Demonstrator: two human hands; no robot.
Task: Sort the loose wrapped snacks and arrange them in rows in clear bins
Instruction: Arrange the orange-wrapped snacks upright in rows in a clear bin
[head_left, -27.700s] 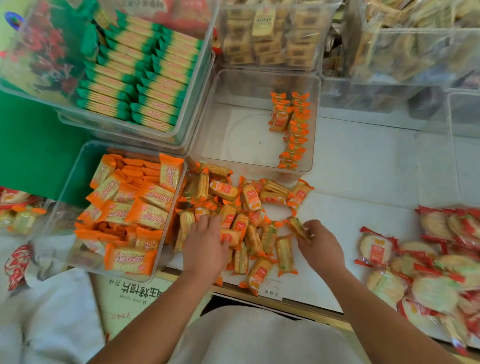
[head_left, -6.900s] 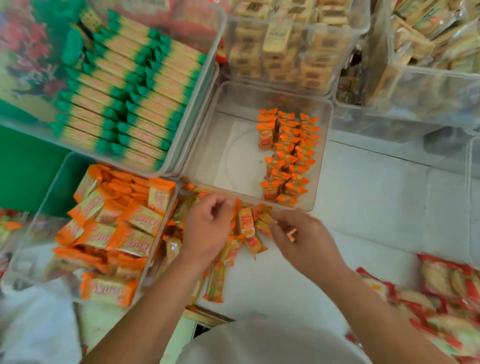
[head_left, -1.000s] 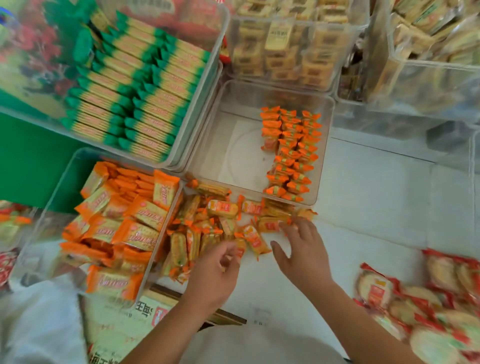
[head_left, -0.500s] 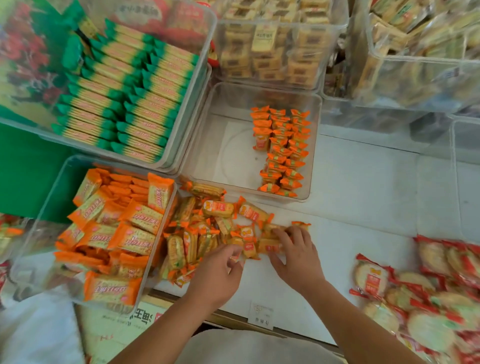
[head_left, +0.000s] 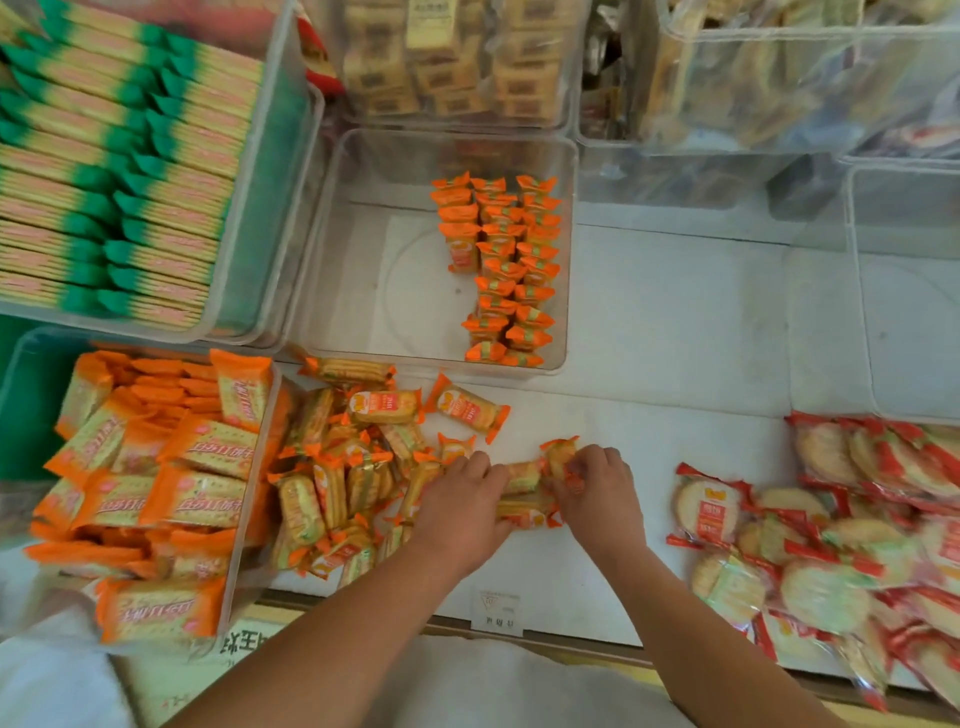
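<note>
The left hand (head_left: 462, 512) and right hand (head_left: 597, 499), fingers curled, grip one bunch of orange snacks (head_left: 524, 493) just before the clear bin (head_left: 363, 291) holding three rows (head_left: 511, 270)

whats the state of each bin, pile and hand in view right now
left hand: grips gathered snacks
right hand: grips the gathered snacks too
loose pile: jumbled on counter
middle bin: partly filled, rows along right wall
left bin: packs jumbled
green-pack bin: neat rows
red crackers: loose heap
</note>
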